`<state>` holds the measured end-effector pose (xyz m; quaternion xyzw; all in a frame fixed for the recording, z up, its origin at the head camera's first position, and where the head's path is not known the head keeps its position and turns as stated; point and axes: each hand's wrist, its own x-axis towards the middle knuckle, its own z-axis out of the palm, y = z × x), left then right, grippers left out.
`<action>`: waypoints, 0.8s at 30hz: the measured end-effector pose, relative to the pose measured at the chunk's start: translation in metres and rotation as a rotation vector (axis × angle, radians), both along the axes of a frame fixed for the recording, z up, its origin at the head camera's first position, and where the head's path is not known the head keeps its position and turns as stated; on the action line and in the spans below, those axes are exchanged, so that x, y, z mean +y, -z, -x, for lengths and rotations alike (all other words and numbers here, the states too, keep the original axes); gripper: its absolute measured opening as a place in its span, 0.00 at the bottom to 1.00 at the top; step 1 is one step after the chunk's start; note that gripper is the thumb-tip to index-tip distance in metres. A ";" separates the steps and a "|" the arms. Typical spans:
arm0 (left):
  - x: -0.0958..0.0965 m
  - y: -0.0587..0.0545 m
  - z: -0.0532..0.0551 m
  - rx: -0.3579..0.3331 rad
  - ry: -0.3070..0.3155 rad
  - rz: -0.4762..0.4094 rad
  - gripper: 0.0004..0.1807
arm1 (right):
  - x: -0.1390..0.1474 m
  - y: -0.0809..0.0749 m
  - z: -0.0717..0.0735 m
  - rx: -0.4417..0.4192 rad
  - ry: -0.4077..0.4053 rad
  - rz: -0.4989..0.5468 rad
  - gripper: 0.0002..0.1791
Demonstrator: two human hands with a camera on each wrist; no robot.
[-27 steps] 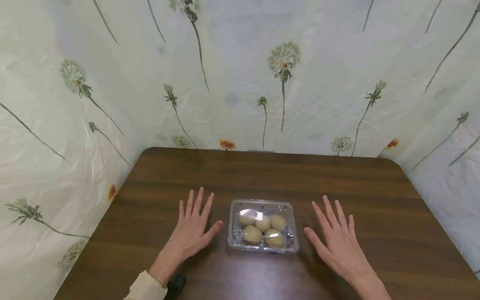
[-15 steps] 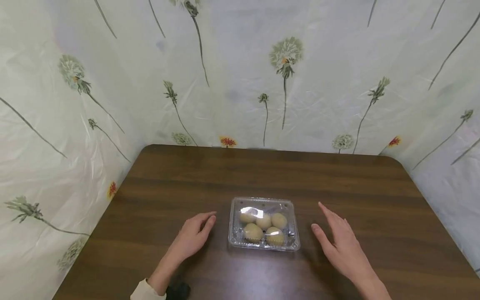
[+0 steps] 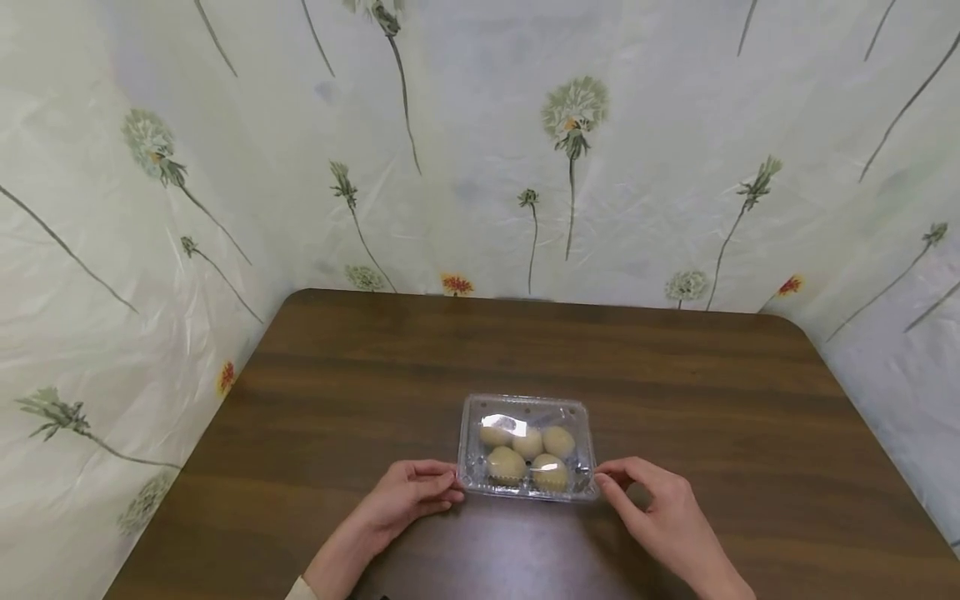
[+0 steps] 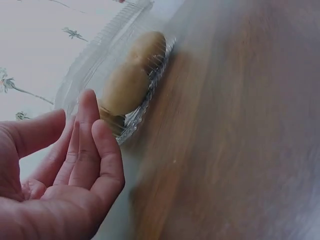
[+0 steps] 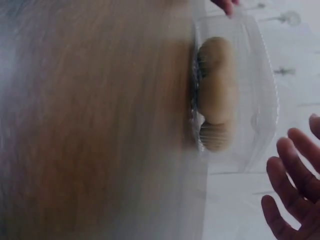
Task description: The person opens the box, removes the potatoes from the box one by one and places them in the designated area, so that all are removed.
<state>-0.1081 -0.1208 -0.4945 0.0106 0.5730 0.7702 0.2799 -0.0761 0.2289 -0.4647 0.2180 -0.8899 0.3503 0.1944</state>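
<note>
A clear plastic clamshell container [image 3: 525, 493] sits on the table with its lid down. Through the lid show several round, smooth, pale tan pieces of food [image 3: 506, 465]. At its front left corner are the thumb and fingertips of my left hand [image 3: 401, 500]. The left wrist view shows a gap between that thumb and the gently bent fingers. My right hand [image 3: 671, 517] has thumb and forefinger tips right at the front right corner. In the right wrist view, its fingers [image 5: 290, 172] are spread and lightly bent beside the container, with nothing between them.
The dark wood-grain table [image 3: 360, 367] has rounded far corners. Behind it and along both sides hangs a pale sheet [image 3: 465, 125] printed with dandelions. A light sleeve cuff [image 3: 302, 590] shows at my left wrist.
Both hands have come inward from either side, their spread fingers bending, and now reach the container's front corners. The container stays in place.
</note>
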 end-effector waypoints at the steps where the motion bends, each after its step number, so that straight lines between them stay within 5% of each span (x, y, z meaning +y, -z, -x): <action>1: 0.000 0.001 0.000 -0.018 0.007 -0.015 0.17 | -0.001 0.001 0.000 -0.010 -0.001 -0.003 0.11; 9: 0.002 0.002 -0.001 -0.037 0.039 -0.028 0.11 | -0.006 0.005 -0.002 -0.046 -0.003 0.035 0.11; 16: 0.006 0.003 -0.004 0.016 0.011 0.029 0.14 | -0.015 0.005 -0.006 -0.039 -0.091 0.050 0.12; 24: 0.015 0.004 -0.008 0.045 -0.074 0.089 0.11 | -0.034 0.005 -0.007 0.162 -0.129 -0.069 0.08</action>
